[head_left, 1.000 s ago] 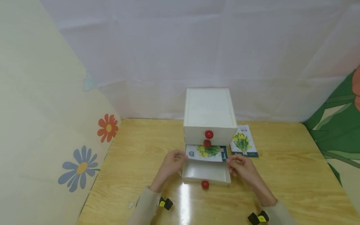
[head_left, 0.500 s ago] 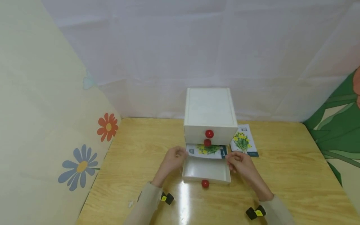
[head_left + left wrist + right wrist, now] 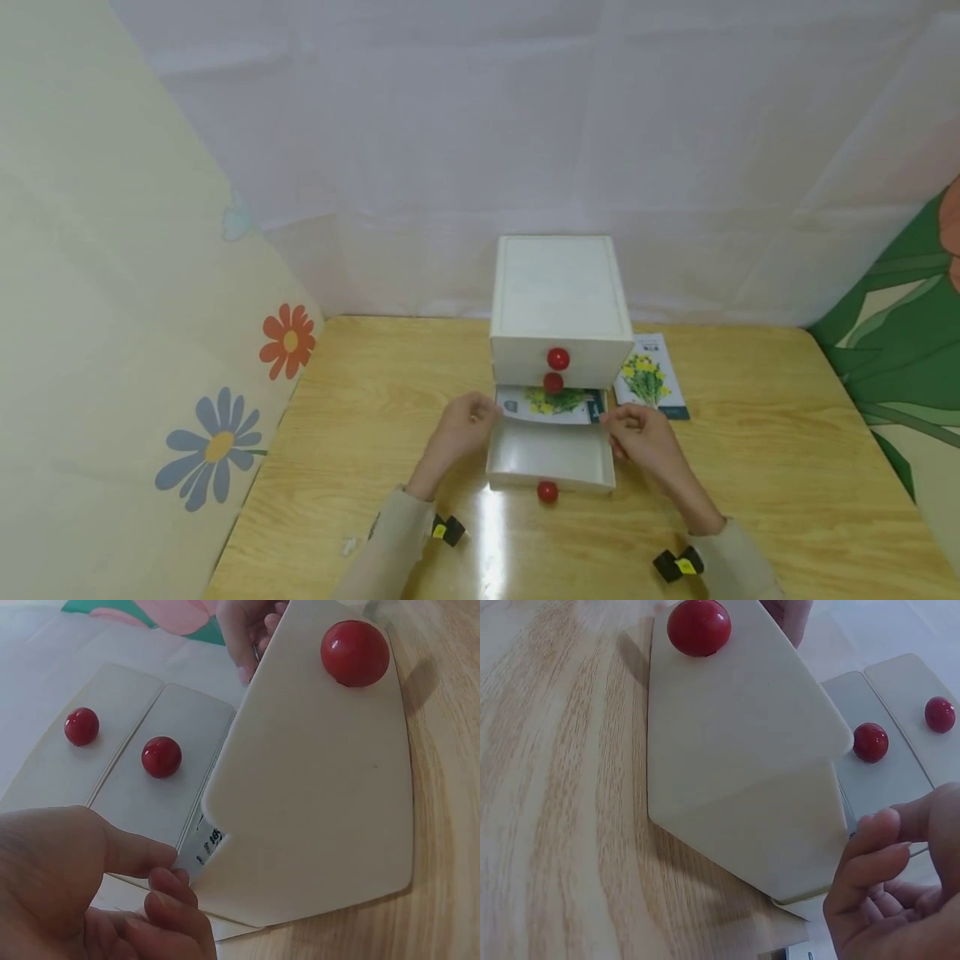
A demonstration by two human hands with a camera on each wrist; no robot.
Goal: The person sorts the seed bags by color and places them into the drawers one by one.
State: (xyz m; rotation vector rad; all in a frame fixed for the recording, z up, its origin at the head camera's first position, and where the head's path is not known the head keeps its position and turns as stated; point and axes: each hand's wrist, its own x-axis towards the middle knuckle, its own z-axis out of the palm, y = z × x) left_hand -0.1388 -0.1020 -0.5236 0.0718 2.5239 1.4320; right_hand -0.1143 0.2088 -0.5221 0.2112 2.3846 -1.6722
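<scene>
A white drawer box (image 3: 561, 287) stands on the table with its bottom drawer (image 3: 555, 454) pulled out. Inside that drawer, towards the back, lies a seed packet (image 3: 551, 405) printed with yellow flowers, its far part hidden under the box. My left hand (image 3: 463, 425) pinches the packet's left corner between thumb and forefinger, and in the left wrist view printed text shows beside the fingertips (image 3: 169, 859). At the opposite corner my right hand (image 3: 643, 435) pinches the packet; the drawer wall mostly hides that contact in the right wrist view.
A similar packet (image 3: 651, 377) lies on the table right of the box. Red round knobs stick out from the drawer fronts, the lowest knob (image 3: 547, 492) nearest me. A small white scrap (image 3: 348, 546) lies at the front left. White cloth (image 3: 420, 167) hangs behind the table.
Both hands have moved slightly forward, and the packet has slid a little deeper under the box. Over the last half second they have barely moved.
</scene>
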